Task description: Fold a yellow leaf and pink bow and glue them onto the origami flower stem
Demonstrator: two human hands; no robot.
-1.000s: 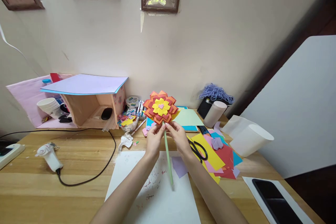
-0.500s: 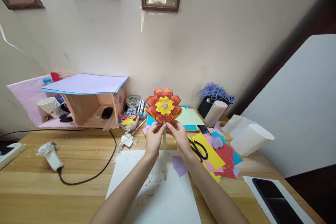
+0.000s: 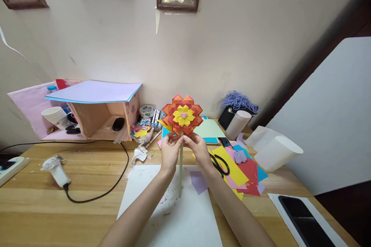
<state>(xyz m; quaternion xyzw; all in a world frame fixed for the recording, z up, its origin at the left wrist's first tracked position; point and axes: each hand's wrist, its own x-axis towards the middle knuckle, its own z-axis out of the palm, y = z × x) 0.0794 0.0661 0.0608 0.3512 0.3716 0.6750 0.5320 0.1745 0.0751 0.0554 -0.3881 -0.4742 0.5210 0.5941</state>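
Note:
A paper flower (image 3: 183,115) faces me, with orange and red outer petals, a yellow inner ring and a small pink centre. Its pale green stem (image 3: 181,170) hangs down over a white sheet of paper (image 3: 174,224) marked with coloured smudges. My left hand (image 3: 170,150) and my right hand (image 3: 198,149) pinch the top of the stem from either side, just under the petals. Both thumbs meet at the stem; the other fingers are partly hidden behind the flower. Yellow paper petals (image 3: 165,125) stick out behind the flower at its left.
Black-handled scissors (image 3: 222,166) lie on coloured paper scraps (image 3: 249,173) at the right. A glue gun (image 3: 56,171) with its cable rests at the left. Behind stand a cardboard box (image 3: 98,119) and a black holder of purple yarn (image 3: 239,102). A phone (image 3: 307,220) lies front right.
The flower has turned a little and its head has shifted slightly right and up, while the stem's lower end swung slightly left. Both hands keep their hold.

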